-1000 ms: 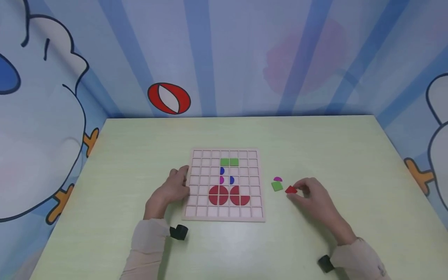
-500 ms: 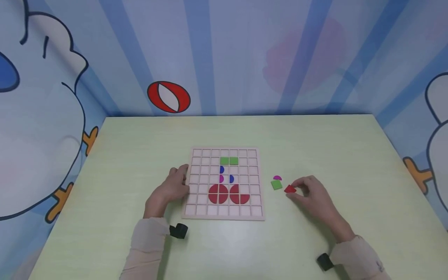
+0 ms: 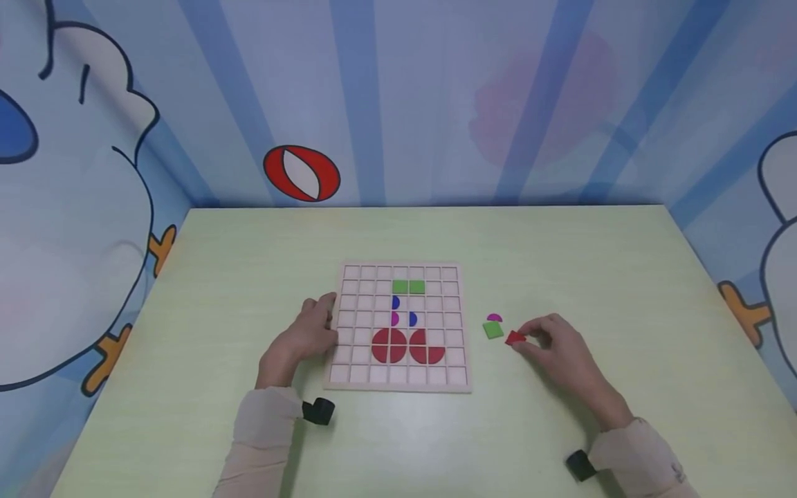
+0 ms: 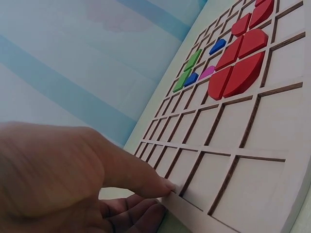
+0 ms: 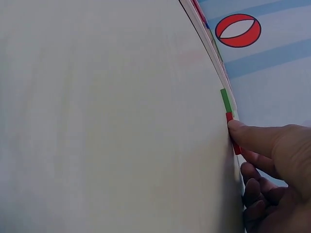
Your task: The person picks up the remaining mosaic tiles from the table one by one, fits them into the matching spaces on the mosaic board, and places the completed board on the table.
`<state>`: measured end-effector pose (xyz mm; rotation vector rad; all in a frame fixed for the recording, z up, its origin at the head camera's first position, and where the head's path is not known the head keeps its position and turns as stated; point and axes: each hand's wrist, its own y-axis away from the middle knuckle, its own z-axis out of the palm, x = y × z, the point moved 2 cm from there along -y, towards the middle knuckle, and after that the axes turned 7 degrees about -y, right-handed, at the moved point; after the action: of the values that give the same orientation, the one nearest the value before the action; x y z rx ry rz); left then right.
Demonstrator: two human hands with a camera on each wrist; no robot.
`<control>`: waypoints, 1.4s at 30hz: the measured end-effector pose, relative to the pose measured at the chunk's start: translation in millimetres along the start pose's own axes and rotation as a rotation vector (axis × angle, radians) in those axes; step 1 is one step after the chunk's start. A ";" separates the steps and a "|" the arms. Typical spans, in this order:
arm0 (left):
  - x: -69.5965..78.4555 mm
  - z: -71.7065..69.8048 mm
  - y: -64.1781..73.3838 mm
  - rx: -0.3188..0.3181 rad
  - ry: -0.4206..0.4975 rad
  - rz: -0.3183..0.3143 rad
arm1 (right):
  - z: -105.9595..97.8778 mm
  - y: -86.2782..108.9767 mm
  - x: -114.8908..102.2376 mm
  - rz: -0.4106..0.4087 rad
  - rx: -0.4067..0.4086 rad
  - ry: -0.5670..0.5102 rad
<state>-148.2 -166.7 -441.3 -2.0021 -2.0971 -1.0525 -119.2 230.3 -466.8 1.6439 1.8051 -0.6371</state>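
Observation:
A pale gridded board (image 3: pixel 360 375) lies on the table in front of me, with red quarter-circle tiles (image 3: pixel 381 355), green square tiles (image 3: pixel 400 286) and small blue and magenta half-circle tiles set in its cells. At its left edge rests my left hand (image 3: pixel 303 340), thumb and index finger touching the rim at separate spots; the left wrist view shows the thumb (image 4: pixel 141 177) against that rim. To the right of the board my right hand (image 3: pixel 563 356) pinches a red tile (image 3: pixel 515 337) between thumb and index finger, low over the table. Fingertips hide part of its outline.
Just left of the red tile lie a loose green square tile (image 3: pixel 493 330) and a magenta half-circle tile (image 3: pixel 495 317). The pale table (image 3: pixel 261 249) ends at a cartoon-painted wall (image 3: pixel 411 104). A black wrist camera (image 3: pixel 319 411) hangs by the left sleeve.
The red tile has turned slightly between my right fingertips and sits a touch closer to the loose green tile. My left hand and the board stay put.

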 end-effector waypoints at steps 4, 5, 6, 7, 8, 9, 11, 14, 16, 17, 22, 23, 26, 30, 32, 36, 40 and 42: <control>-0.3 0.3 0.1 -0.001 0.007 0.000 | -4.2 -1.1 1.0 -0.033 -0.034 0.012; -0.5 0.5 0.0 -0.001 0.006 0.000 | -5.0 -1.4 1.2 -0.038 -0.044 0.014; -0.7 0.6 -0.2 -0.001 0.008 0.000 | -5.7 -1.8 1.1 -0.038 -0.053 0.015; -0.9 0.7 -0.4 -0.003 0.010 -0.001 | -6.1 -2.2 0.7 -0.033 -0.063 0.012; -1.2 0.8 -0.6 -0.003 0.010 -0.001 | -6.2 -2.9 0.6 -0.024 -0.068 0.010; -1.3 0.8 -0.7 -0.002 0.010 0.000 | -6.4 -3.5 -0.6 -0.008 -0.072 0.007; -1.4 0.7 -1.0 -0.001 0.010 -0.002 | -5.4 -5.0 -4.7 0.036 -0.072 0.008; -0.9 0.6 -1.0 0.002 0.011 -0.001 | -2.1 -5.9 -13.1 0.085 -0.052 0.048; -0.5 0.7 -0.8 0.001 0.013 0.001 | 0.6 -5.2 -18.5 0.106 -0.039 0.087; -0.3 0.8 -0.6 0.000 0.015 0.002 | 1.7 -4.7 -20.7 0.112 -0.033 0.107; 0.0 0.5 -0.2 -0.001 0.011 0.001 | 5.3 -2.6 -23.1 0.124 -0.007 0.151; -0.2 0.3 -0.2 0.000 0.009 0.002 | 5.8 -2.4 -22.9 0.124 -0.001 0.154; -0.5 -0.2 -0.5 0.003 0.003 0.005 | 6.6 -2.0 -22.1 0.122 0.009 0.158; -1.2 0.1 -1.1 0.005 -0.003 0.007 | 6.6 -1.9 -21.2 0.112 0.015 0.150; -0.9 0.0 -1.0 0.007 -0.004 0.009 | 6.3 -1.9 -21.0 0.110 0.015 0.141; -0.4 -0.4 -0.1 0.008 -0.002 0.009 | 6.0 -1.4 -20.7 0.108 0.021 0.136; -0.2 -0.7 0.1 0.006 -0.004 0.003 | 6.3 -1.6 -22.4 0.109 0.026 0.143; 0.3 -0.7 0.1 0.004 -0.004 0.002 | 6.3 -2.0 -24.3 0.110 0.026 0.150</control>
<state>-148.4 -166.8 -440.6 -2.0064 -2.0967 -1.0436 -119.3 208.7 -454.0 1.8373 1.8009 -0.5023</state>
